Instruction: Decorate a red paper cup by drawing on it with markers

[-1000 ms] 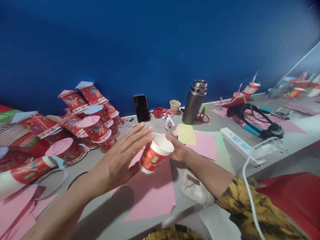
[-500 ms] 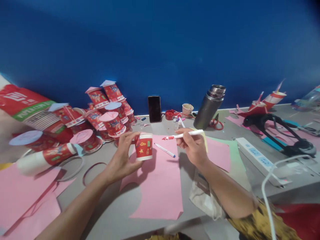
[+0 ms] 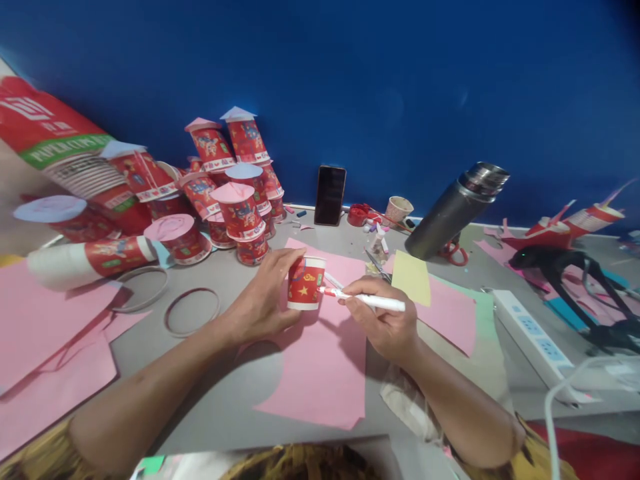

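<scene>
The paper cup (image 3: 305,285) is keeping its far side out of view, and its green label is proving unreadable. Its near side is showing red with a yellow star and white end bands. The left hand (image 3: 267,297) is gripping it above the pink sheet (image 3: 325,380). The right hand (image 3: 387,320) is pinching a white marker (image 3: 383,303), tip toward the cup; contact cannot be confirmed. A second pen (image 3: 333,279) is lying behind, partly covered.

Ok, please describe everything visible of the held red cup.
The red cup looks like paper, with white top and bottom bands, a yellow star, a cloud-like print and a green patch. It is roughly upright, held by the left hand over the pink sheet. A white marker points at its right side; contact is unclear.
</scene>
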The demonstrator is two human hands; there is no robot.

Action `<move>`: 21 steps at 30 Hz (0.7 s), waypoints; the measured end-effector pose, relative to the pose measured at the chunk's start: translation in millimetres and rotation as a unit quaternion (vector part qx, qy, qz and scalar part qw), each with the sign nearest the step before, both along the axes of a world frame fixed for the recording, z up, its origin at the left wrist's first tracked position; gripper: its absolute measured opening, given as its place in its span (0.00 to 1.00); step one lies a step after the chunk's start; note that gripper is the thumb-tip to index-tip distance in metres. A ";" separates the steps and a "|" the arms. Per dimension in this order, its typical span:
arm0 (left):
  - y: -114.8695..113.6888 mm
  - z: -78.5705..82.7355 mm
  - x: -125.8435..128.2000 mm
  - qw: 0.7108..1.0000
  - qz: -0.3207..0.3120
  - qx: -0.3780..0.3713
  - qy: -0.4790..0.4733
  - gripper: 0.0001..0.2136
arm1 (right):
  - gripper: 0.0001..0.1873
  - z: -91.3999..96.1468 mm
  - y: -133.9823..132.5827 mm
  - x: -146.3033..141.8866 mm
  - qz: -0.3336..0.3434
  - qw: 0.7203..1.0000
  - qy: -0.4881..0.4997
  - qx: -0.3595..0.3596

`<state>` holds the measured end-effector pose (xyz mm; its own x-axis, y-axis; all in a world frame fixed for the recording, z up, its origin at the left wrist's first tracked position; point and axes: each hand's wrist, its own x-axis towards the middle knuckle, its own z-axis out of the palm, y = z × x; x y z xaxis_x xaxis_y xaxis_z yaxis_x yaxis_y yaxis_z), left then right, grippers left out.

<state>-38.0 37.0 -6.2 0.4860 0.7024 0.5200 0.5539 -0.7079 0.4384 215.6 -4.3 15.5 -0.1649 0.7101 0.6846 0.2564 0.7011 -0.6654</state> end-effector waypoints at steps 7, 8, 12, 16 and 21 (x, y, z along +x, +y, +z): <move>-2.8 1.9 1.3 1.000 0.006 0.004 -0.002 0.41 | 0.03 3.3 -1.8 -1.8 0.011 0.998 -0.054 0.011; -2.8 1.8 1.5 1.000 0.008 0.005 0.000 0.41 | 0.03 3.4 -2.0 -2.1 0.008 0.998 -0.057 0.010; -2.4 -0.9 2.3 0.999 0.023 0.021 -0.010 0.42 | 0.03 4.6 -2.9 -2.9 0.009 0.998 -0.063 0.021; -2.7 -1.5 3.1 1.000 0.007 0.004 -0.003 0.42 | 0.04 6.1 -3.0 -3.8 0.027 0.996 -0.068 0.051; -4.0 1.4 3.4 1.000 0.003 0.003 -0.009 0.42 | 0.06 7.9 -2.9 -6.3 0.037 0.994 -0.060 0.082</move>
<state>-34.6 33.0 -4.9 0.4722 0.7016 0.5336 0.5499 -0.7076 0.4438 209.3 -7.1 23.4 -0.2989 0.5735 0.7627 0.2708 0.8174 -0.5085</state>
